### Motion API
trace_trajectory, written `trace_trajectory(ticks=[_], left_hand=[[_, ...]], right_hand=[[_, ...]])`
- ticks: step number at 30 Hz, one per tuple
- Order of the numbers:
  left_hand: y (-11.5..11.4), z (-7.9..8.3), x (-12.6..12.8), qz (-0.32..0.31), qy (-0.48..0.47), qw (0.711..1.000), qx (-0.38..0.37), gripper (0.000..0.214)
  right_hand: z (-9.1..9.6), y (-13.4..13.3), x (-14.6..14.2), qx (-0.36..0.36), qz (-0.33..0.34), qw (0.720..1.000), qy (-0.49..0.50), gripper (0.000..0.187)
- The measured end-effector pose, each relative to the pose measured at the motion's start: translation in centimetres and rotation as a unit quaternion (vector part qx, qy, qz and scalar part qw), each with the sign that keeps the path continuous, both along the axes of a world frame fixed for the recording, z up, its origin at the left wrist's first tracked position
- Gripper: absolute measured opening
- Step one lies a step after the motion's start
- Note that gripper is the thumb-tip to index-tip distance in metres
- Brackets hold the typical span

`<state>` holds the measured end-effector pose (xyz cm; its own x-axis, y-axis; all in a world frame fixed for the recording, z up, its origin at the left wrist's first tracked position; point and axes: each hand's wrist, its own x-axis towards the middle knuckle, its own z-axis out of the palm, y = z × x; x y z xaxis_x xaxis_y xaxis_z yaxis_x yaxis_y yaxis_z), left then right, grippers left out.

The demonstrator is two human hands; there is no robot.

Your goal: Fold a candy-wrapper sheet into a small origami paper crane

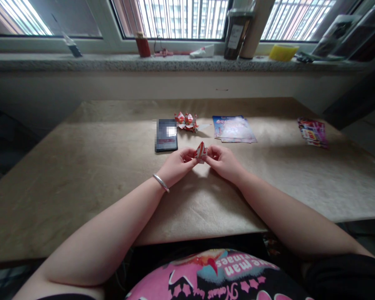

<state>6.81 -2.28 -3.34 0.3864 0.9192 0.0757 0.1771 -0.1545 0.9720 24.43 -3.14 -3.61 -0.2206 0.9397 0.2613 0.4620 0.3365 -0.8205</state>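
Note:
A small folded piece of red and white paper (201,151) is pinched between both hands just above the wooden table (81,175). My left hand (177,165), with a silver bangle on its wrist, grips the paper's left side with closed fingers. My right hand (224,161) holds the right side, fingers curled round it. Behind the hands lie finished folded paper figures (186,121) in the same red pattern.
A dark phone (166,135) lies left of the figures. A stack of printed paper sheets (233,128) sits behind my right hand, another printed sheet (312,132) far right. The windowsill (112,62) holds a red cup (143,45), a dark jar (236,35) and a yellow object (283,52).

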Motion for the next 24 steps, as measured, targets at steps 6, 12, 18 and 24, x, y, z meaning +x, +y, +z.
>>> trace_trajectory(ticks=[6,12,18,24], left_hand=[[-0.13,0.23,-0.25,-0.002,0.040,0.998,0.039,0.018],[-0.30,0.40,-0.30,-0.024,0.083,0.994,0.071,0.017],[-0.34,0.11,-0.26,-0.053,0.069,0.994,0.060,0.017],[-0.17,-0.15,-0.13,-0.069,0.012,0.997,0.042,0.016]], right_hand=[[-0.12,-0.06,-0.06,-0.024,0.037,0.997,0.061,0.023],[-0.21,0.16,0.14,-0.049,0.062,0.984,0.160,0.031],[0.45,-0.03,0.26,-0.112,0.060,0.955,0.269,0.036],[0.43,0.13,0.15,-0.146,0.073,0.943,0.290,0.039]])
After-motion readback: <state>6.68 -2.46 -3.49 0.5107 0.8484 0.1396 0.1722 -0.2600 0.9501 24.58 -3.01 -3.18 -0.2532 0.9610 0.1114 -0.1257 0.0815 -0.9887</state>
